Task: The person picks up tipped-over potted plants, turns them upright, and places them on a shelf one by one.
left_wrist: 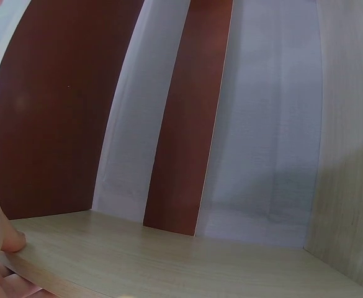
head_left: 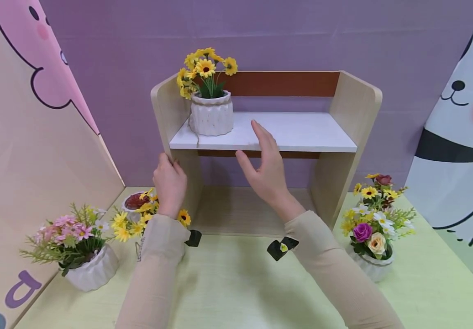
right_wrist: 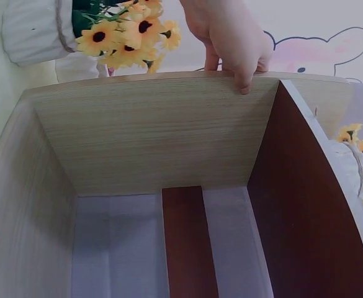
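Observation:
A small wooden shelf unit [head_left: 357, 109] stands on the table, with a white middle board [head_left: 290, 130]. My left hand [head_left: 170, 185] grips the front edge of its left side panel, just below that board. The right wrist view shows the same left hand [right_wrist: 234, 37] with its thumb on the panel's inner face. Fingers spread, my right hand [head_left: 266, 171] hovers in front of the white board and holds nothing. On the board's left end sits a white ribbed pot [head_left: 212, 114] of yellow daisy-like flowers, upright, with a cord round its neck.
A pot of pink flowers [head_left: 92, 269] stands at left. Beside it, yellow flowers [head_left: 123, 228] are partly hidden by my left forearm, near a pot with a reddish-brown top [head_left: 135, 201]. A mixed flower pot [head_left: 374, 265] stands right of the shelf. Printed panels flank the table.

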Demonstrator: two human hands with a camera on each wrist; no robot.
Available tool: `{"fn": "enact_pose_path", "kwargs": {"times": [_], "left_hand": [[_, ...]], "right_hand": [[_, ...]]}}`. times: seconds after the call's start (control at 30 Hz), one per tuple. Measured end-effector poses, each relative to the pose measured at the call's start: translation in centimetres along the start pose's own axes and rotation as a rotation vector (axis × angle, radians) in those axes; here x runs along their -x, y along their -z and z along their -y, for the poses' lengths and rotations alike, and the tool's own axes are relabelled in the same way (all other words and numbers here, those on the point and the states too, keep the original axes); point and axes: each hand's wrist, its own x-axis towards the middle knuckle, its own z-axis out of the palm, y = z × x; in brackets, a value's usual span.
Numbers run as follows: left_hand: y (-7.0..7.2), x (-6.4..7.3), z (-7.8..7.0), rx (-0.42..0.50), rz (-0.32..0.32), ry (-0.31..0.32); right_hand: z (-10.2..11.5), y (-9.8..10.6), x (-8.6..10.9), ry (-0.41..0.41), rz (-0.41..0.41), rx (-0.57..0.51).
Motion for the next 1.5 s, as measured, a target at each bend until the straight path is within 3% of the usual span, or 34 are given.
{"fn": "enact_pose_path", "kwargs": {"times": [0.27, 0.9, 1.2, 1.5], "left_hand": [[-0.1, 0.0, 0.1, -0.002, 0.002, 0.005], [-0.3, 0.1, 0.2, -0.001, 0.003, -0.001], [-0.3, 0.2, 0.4, 0.007, 0.008, -0.014], [-0.1, -0.1, 0.2, 0.004, -0.004, -0.014]], "right_hand": [[-0.2, 0.7, 1.5, 0.046, -0.027, 0.006], [-1.2, 2.5, 5.5, 0.007, -0.051, 0.008], [-1.6, 3.3, 7.6, 0.007, -0.070, 0.065], [-1.5, 4.3, 8.7, -0.047, -0.061, 0.080]]}}
